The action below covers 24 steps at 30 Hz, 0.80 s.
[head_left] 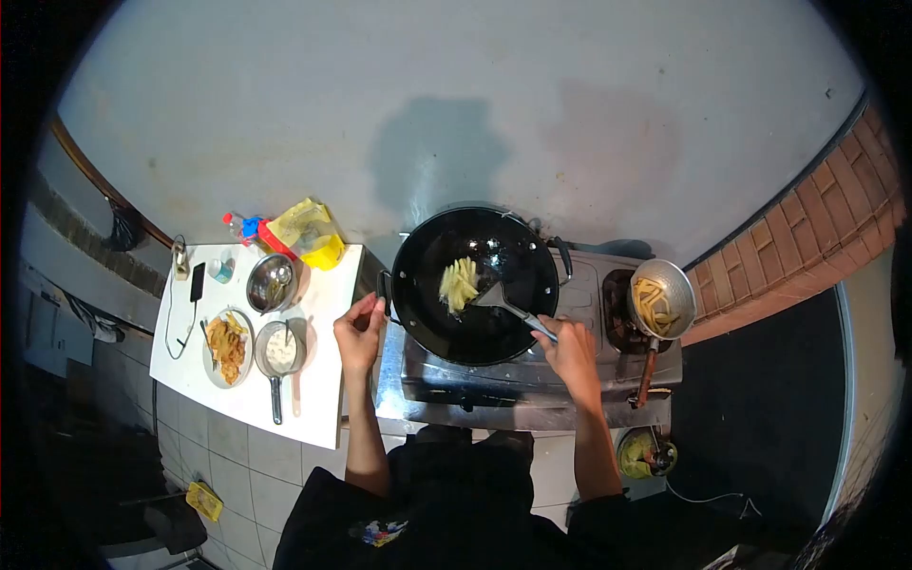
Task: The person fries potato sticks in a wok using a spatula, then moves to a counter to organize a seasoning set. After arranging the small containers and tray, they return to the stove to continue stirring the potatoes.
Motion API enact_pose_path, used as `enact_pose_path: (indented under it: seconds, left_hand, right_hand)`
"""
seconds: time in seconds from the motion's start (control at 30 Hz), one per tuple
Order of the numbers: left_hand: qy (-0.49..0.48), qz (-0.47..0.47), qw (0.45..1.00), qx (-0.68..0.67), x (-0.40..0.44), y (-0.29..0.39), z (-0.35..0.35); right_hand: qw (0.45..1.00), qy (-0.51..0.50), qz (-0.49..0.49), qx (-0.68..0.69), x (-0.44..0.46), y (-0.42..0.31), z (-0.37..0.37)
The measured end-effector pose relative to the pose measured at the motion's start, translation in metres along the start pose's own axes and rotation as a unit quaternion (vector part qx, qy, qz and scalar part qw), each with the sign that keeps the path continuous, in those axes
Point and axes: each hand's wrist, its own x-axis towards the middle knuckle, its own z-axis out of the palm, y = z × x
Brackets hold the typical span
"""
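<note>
My right hand (573,359) is closed around the handle of a metal spatula (494,296). Its flat head dips into a large black wok (446,344), beside a heap of pale yellow-green strips (459,283) that look like cut potato. Glossy liquid shines around them. At the wok's left side, my left hand (359,334) has its fingertips pinched together at the small loop handle (384,283), though the exact grip is partly hidden.
On the right burner rests a metal pan (686,285) of fried strips. The white table (323,380) at left bears a plate (220,380) of fried food, a saucepan (299,353) with white contents, a metal bowl (264,296), a phone (198,282) and a yellow packet (328,252).
</note>
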Motion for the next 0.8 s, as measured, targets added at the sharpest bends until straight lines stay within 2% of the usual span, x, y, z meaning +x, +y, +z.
enact_pose_path:
  seconds: [0.17, 0.27, 0.43, 0.5, 0.6, 0.8]
  left_hand:
    - [0.015, 0.022, 0.998, -0.057, -0.002, 0.002, 0.000]
    - [0.011, 0.024, 0.999, -0.042, -0.001, -0.002, 0.000]
    - [-0.017, 0.019, 0.999, -0.032, -0.003, 0.000, -0.010]
    - [-0.025, 0.016, 0.999, -0.028, -0.004, 0.001, -0.014]
    - [-0.033, -0.005, 0.999, -0.040, -0.003, -0.003, -0.014]
    - [-0.058, 0.069, 0.996, 0.019, -0.005, -0.009, -0.008]
  right_hand:
    - [0.997, 0.047, 0.048, -0.028, 0.010, 0.001, 0.007]
    - [0.997, 0.062, -0.010, -0.034, 0.022, -0.011, 0.022]
    - [0.998, 0.021, 0.017, -0.050, 0.011, -0.022, 0.002]
    - [0.996, 0.067, 0.004, -0.053, 0.007, -0.018, -0.002]
    - [0.996, 0.080, -0.001, -0.047, 0.004, -0.023, -0.006]
    - [0.997, 0.067, 0.007, -0.024, -0.001, -0.035, 0.007]
